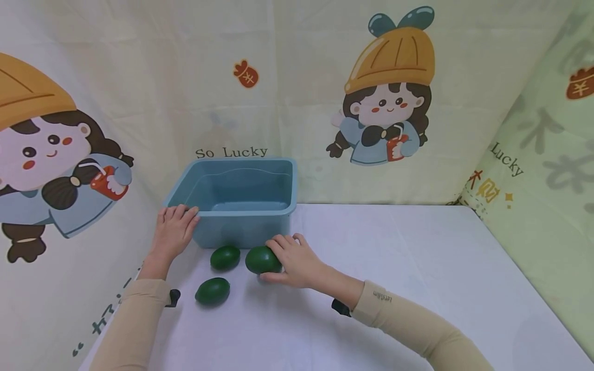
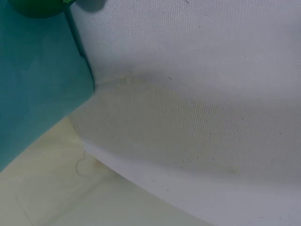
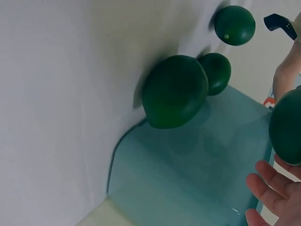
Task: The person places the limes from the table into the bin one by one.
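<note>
In the head view, my right hand [image 1: 297, 262] grips a smooth, dark green oval fruit [image 1: 261, 260] just in front of a blue plastic bin [image 1: 246, 229]. My left hand [image 1: 174, 232] holds the bin's front left corner, fingers over the rim. Two similar fruits, one near the bin [image 1: 225, 257] and one closer to me [image 1: 212, 292], lie between the hands. The right wrist view shows the held fruit [image 3: 287, 127] above the fingers [image 3: 265, 190], with another fruit [image 3: 175, 92] on the table, apparently hidden from the head camera. No hand appears in the left wrist view.
The bin stands against a cloth backdrop [image 1: 301, 103] printed with cartoon figures, at the back left of the white table [image 1: 394, 273]. Its inner floor [image 1: 241, 205] shows bare. The table continues to the right of the bin, bordered by more cloth.
</note>
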`<state>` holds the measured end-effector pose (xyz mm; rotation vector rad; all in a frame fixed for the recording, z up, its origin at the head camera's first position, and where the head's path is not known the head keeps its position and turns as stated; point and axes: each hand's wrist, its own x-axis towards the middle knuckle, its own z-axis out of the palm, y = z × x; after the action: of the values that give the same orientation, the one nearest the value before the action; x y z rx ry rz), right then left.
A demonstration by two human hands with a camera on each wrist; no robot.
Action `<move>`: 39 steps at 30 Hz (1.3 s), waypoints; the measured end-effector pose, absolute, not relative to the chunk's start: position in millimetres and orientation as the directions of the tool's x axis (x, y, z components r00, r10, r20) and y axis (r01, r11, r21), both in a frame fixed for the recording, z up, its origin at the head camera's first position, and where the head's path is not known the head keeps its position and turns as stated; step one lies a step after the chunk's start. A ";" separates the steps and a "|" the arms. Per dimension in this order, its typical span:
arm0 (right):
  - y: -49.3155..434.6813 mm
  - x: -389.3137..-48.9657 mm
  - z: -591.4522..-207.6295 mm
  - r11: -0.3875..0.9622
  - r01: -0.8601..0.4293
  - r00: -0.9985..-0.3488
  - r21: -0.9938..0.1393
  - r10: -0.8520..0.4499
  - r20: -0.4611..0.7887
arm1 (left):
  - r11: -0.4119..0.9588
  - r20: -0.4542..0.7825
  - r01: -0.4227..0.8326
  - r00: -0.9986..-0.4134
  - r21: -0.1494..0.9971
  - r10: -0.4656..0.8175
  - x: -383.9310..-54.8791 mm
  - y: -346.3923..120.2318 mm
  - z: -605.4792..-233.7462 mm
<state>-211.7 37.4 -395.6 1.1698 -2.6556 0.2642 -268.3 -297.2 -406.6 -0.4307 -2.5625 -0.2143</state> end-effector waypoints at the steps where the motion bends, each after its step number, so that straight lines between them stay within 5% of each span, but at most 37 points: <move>1: 37.4 -212.5 -394.4 0.667 -0.742 -0.656 -0.067 -0.701 0.280 | 0.936 0.527 0.345 -0.809 0.066 0.261 -268.2 -297.2 -406.7; 39: 36.9 -236.1 -349.4 0.708 -0.700 -0.696 -0.089 -0.650 0.304 | 0.938 0.533 0.343 -0.803 0.044 0.268 -269.4 -298.4 -409.0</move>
<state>-236.1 36.9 -349.4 1.0733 -2.6660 0.2896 -269.4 -298.4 -409.0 -0.4349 -2.5523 -0.1863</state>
